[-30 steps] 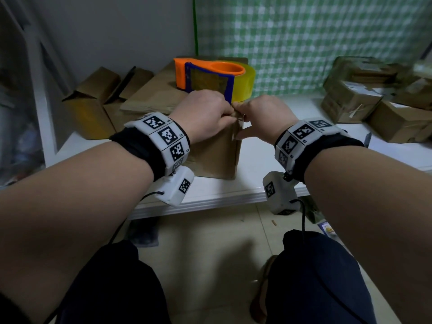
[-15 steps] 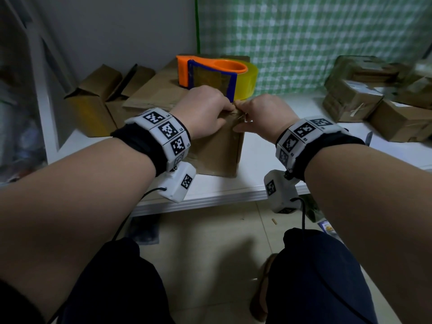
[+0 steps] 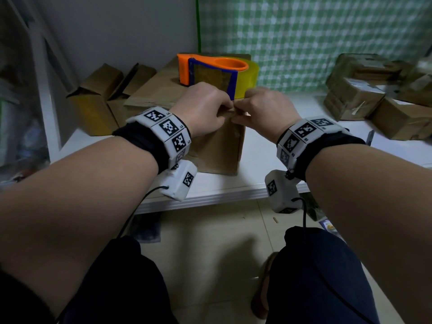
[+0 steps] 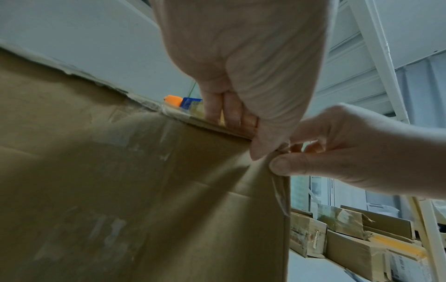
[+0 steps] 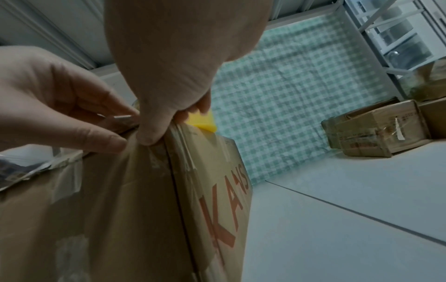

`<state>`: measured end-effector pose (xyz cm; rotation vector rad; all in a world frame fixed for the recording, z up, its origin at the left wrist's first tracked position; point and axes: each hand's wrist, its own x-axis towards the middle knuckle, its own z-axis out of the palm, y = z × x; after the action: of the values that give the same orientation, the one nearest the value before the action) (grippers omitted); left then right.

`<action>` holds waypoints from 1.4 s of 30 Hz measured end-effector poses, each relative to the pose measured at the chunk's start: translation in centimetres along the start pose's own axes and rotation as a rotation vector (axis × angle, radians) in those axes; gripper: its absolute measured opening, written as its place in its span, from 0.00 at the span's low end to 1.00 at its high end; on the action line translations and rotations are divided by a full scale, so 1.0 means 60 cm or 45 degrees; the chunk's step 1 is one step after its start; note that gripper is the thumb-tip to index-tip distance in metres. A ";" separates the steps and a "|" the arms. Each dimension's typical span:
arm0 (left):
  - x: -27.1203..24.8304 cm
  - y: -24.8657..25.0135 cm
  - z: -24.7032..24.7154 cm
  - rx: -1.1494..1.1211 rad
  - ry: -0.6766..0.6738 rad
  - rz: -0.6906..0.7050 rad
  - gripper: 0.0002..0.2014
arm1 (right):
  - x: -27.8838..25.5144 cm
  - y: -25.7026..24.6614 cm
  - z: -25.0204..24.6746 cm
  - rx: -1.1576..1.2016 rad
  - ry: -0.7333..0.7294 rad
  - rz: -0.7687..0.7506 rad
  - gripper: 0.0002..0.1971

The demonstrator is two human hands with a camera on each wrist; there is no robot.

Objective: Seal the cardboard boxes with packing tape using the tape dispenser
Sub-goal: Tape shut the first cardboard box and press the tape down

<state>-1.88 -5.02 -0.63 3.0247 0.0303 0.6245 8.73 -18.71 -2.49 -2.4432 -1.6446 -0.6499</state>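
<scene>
Both hands barely moved: left hand [image 3: 205, 108] and right hand [image 3: 264, 108] still pinch the box [image 3: 217, 148] top corner. Tape dispenser [image 3: 210, 71] sits untouched behind; sealing not begun.

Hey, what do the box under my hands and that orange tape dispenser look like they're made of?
Box: brown cardboard, matte; its creased, scuffed sides suggest it.
Tape dispenser: seemingly molded plastic, smooth orange and blue, holding a glossy yellowish roll of tape.

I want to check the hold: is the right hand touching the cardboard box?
Touching: the right wrist view shows the right hand with its thumb tip pressed on the cardboard box.
</scene>
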 end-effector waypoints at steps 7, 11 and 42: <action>0.000 -0.002 0.005 0.030 0.014 -0.023 0.12 | -0.010 -0.025 -0.009 -0.020 0.239 -0.160 0.08; 0.001 0.005 0.003 0.055 0.006 -0.035 0.12 | -0.013 -0.024 -0.010 -0.124 0.235 -0.224 0.08; 0.035 0.064 0.021 0.115 0.008 -0.029 0.14 | -0.029 0.029 -0.010 0.134 -0.225 0.336 0.32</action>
<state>0.59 -8.85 -0.76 3.1047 0.0954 0.6480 9.59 -21.11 -2.44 -2.6378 -1.3337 -0.3109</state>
